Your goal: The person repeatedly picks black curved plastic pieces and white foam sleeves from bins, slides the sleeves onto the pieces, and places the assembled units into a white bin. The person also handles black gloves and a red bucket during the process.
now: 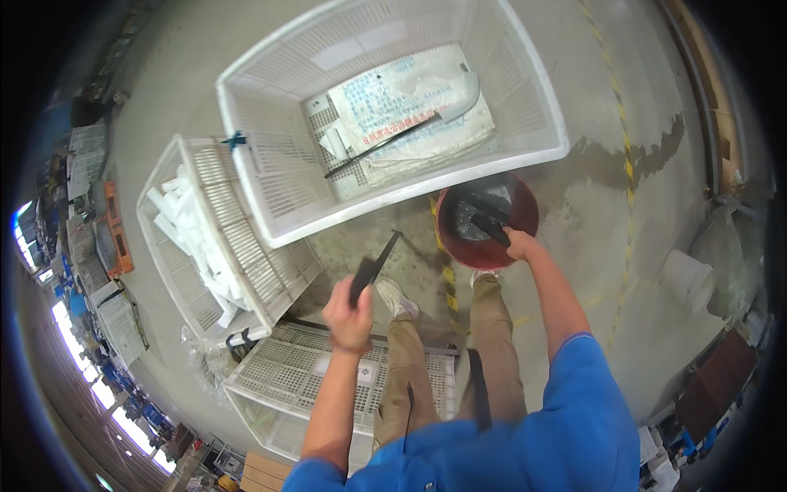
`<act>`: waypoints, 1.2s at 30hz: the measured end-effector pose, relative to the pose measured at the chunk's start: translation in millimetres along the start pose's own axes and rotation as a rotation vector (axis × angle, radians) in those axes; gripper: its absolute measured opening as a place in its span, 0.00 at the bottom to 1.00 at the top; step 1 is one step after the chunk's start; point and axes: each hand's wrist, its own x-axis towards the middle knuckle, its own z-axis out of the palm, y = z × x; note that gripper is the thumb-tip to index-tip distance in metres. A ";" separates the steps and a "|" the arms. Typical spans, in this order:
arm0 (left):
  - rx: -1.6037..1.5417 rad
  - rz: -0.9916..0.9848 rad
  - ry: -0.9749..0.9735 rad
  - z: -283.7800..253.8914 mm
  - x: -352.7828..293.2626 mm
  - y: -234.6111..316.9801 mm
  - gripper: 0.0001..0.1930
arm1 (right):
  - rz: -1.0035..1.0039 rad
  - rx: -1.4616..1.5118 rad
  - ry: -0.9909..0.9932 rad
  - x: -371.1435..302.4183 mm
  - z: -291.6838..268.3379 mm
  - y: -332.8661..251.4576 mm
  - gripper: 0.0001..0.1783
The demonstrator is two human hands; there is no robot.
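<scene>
My left hand (348, 318) is closed round the broad end of a black piece (373, 272) that narrows to a thin, blade-like tip pointing away from me; its exact kind I cannot make out. Over the near right rim of a dark red bucket (485, 261), my right hand (523, 244) grips a black bar-shaped piece (490, 228). That bar's far end reaches down into the bucket. More dark pieces and something greyish and shiny show inside, hard to tell apart. Just beyond both hands stands a large white slatted crate (393, 190).
In the large crate lie a printed white sack (410, 78) and a long dark strip (381, 146) beside a grey curved piece (463, 97). A smaller crate (234, 221) on the left holds white tubes (193, 234). Another white crate (311, 365) is near my legs. Yellow-black floor tape (630, 168) runs right.
</scene>
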 end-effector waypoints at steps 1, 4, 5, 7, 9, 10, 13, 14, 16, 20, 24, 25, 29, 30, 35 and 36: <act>-0.008 -0.034 -0.044 0.1 2.1 12.0 0.13 | -0.068 0.050 0.068 -27.9 -7.5 2.0 0.39; 0.066 -0.150 -0.084 -13.2 18.9 33.3 0.17 | -0.179 0.195 0.296 -112.9 -34.4 -1.6 0.37; 0.112 -0.214 -0.173 -23.4 22.7 38.8 0.18 | -0.234 0.262 0.371 -139.9 -43.6 -6.3 0.36; 0.116 -0.136 -0.197 -42.7 19.3 58.6 0.19 | -0.256 0.356 0.494 -202.8 -60.2 -9.6 0.35; 0.150 0.051 -0.184 -70.2 16.9 87.4 0.20 | -0.420 0.406 0.552 -260.4 -77.6 -18.8 0.32; 0.126 0.094 -0.178 -89.5 13.4 104.4 0.19 | -0.508 0.405 0.608 -287.9 -82.9 -27.7 0.31; 0.061 0.162 -0.251 -142.5 10.7 163.5 0.18 | -0.620 0.318 0.705 -361.3 -106.4 -47.9 0.31; 0.058 0.183 -0.262 -158.1 13.4 182.0 0.17 | -0.704 0.300 0.790 -378.0 -116.3 -56.2 0.32; -0.005 0.275 -0.217 -184.3 12.3 213.5 0.15 | -0.869 0.252 0.904 -405.8 -131.7 -67.7 0.33; -0.004 0.267 -0.244 -216.8 14.2 259.7 0.15 | -0.985 0.167 0.959 -432.4 -160.2 -76.9 0.35; 0.053 0.265 -0.254 -226.0 12.4 285.5 0.15 | -1.097 0.123 1.040 -439.5 -179.4 -78.3 0.36; 0.069 0.253 -0.254 -226.0 11.3 289.2 0.16 | -1.124 0.131 1.051 -440.9 -183.4 -78.9 0.36; 0.062 0.211 -0.287 -220.3 6.1 296.4 0.18 | -1.202 0.074 1.077 -449.7 -201.5 -83.3 0.37; 0.078 0.236 -0.283 -217.2 5.2 296.9 0.19 | -1.194 0.050 1.036 -452.2 -206.2 -85.3 0.36; 0.244 0.430 -0.250 -195.9 -1.6 300.3 0.19 | -1.200 -0.127 0.951 -462.7 -228.8 -97.4 0.36; 0.238 0.429 -0.243 -191.5 -3.5 301.3 0.20 | -1.225 -0.097 0.927 -464.5 -231.6 -99.4 0.35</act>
